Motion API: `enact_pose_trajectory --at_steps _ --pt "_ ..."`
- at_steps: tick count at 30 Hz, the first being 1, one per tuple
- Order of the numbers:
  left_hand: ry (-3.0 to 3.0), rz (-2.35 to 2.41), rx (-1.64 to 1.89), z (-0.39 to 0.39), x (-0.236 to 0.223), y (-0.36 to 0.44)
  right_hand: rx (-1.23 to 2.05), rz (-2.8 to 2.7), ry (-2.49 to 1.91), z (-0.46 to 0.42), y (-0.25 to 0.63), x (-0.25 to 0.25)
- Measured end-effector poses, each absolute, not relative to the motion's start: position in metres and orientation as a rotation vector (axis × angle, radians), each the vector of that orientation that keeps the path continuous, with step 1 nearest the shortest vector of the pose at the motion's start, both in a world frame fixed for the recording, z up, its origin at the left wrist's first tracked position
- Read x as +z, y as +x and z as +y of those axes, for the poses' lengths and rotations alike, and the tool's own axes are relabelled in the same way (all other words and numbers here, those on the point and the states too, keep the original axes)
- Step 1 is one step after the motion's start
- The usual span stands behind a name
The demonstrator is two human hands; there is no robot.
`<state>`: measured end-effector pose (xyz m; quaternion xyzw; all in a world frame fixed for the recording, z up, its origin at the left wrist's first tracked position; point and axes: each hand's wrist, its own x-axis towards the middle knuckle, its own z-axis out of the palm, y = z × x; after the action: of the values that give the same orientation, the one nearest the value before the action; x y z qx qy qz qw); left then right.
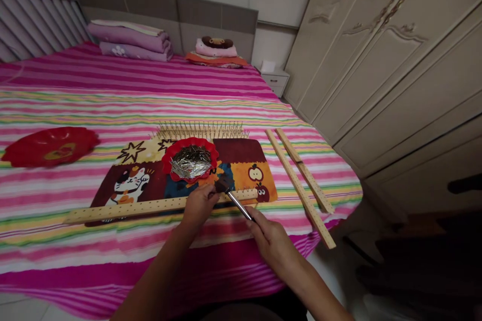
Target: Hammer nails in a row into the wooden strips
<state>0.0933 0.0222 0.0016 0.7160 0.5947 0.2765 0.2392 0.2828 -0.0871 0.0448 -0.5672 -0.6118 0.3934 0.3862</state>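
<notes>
My right hand (273, 238) is closed round the dark grip of a hammer (238, 204) with a shiny metal shaft. Its dark head is over a long wooden strip (131, 208) dotted with holes. Right beside the head, my left hand (199, 206) pinches its fingers together over the strip; what they hold is hidden. Thin nails stand up from the strip's right part. Just beyond my left hand is a red scalloped bowl (166, 154) full of loose nails (192, 161). The strip and the bowl lie on a mat with a cat picture (130, 185).
Wooden pieces bristling with upright nails (201, 130) are behind the bowl. Two more strips (297, 180) lie at the right, near the bed's edge. A red lid or dish (50, 148) is at the left. Folded bedding (131, 42) sits by the headboard; wardrobes (376, 50) line the right.
</notes>
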Motion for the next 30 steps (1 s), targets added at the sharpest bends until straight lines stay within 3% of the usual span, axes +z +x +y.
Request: enact_pose_trajectory --at_steps 5,11,14,22,30 --pt "1.945 1.586 0.819 0.019 -0.001 0.096 1.107 -1.059 -1.469 -0.104 0.288 0.039" --pt "1.895 1.668 0.868 0.021 0.011 0.08 1.22 -0.337 -1.404 -0.117 0.299 -0.007" --pt "1.943 1.93 0.864 0.036 0.027 0.063 1.247 -0.24 -1.33 -0.118 0.305 -0.03" --pt "2.065 2.187 0.091 0.088 0.043 0.062 1.284 -0.208 -1.284 -0.115 0.309 -0.047" --pt "2.041 2.104 0.168 0.09 0.044 0.054 1.305 -0.208 -1.271 -0.115 0.311 -0.05"
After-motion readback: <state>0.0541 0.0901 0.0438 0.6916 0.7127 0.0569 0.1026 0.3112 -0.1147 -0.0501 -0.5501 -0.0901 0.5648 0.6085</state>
